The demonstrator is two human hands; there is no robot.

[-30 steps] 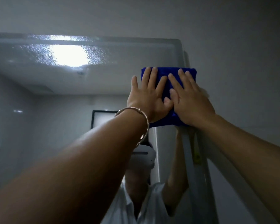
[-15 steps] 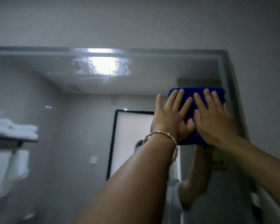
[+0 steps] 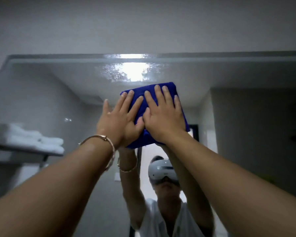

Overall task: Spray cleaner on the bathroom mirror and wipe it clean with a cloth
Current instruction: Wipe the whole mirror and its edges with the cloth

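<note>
A folded blue cloth lies flat against the bathroom mirror, high up near its top edge. My left hand presses on the cloth's left part with straight, spread fingers; a thin bangle circles that wrist. My right hand presses on the cloth's right part, fingers straight, its thumb beside my left thumb. Just above the cloth the glass shows a wet, speckled patch around the reflected ceiling light. No spray bottle is in view.
The mirror's top frame runs across under the grey wall. Reflected in the glass are a shelf with folded white towels at left, a person's reflection wearing a white headset below the cloth, and a dark doorway at right.
Both hands have slid the cloth left along the top of the mirror, away from the right frame, to just below the wet patch under the light.
</note>
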